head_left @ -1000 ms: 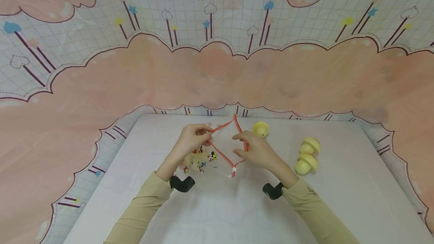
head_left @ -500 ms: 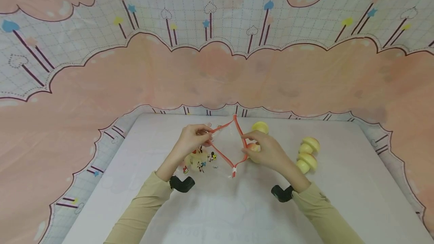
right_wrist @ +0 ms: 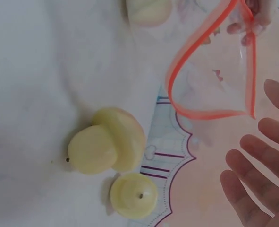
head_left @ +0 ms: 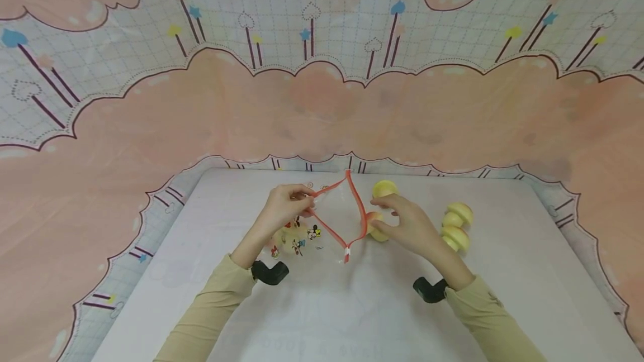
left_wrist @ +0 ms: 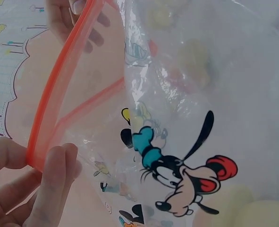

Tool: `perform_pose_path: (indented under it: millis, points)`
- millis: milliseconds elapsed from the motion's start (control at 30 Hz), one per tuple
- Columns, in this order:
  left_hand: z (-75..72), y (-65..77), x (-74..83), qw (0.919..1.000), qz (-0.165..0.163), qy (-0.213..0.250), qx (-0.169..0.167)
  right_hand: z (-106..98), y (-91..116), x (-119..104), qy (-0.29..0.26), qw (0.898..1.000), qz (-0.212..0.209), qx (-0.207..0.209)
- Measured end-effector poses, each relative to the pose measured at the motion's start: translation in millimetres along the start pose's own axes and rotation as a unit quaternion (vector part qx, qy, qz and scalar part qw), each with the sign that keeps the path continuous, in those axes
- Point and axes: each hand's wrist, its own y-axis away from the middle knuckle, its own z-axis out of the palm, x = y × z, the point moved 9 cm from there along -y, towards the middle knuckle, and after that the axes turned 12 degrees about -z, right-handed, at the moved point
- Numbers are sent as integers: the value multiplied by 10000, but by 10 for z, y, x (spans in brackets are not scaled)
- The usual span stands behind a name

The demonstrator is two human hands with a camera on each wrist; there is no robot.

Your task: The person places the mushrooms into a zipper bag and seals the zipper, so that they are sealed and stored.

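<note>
Cloth with big peach clouds covers the back and both sides; a white table is in front of it; two tan sleeves reach over the table; between the hands, over the table's middle, is a clear zip bag, its red rim spread wide like a diamond; pale yellow shapes show through its side, too cloudy to count; the right hand is just beside the rim, fingers straight and spread apart, holding nothing; the left hand pinches the rim across from it; two yellow mushroom shapes touch each other, past the right wrist; a single yellow mushroom is beside the bag, the right thumb crossing in front of it; a yellow round piece is behind that; black bent pieces show at the wrists; smallest are the bag's cartoon pictures, like Goofy.
</note>
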Motion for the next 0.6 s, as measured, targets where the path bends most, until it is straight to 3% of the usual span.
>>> perform_pose_path:
  millis: [600]
  points:
    - [-11,50,-29,9999,147,-49,-7,166,189,345,-59,9989,461,-73]
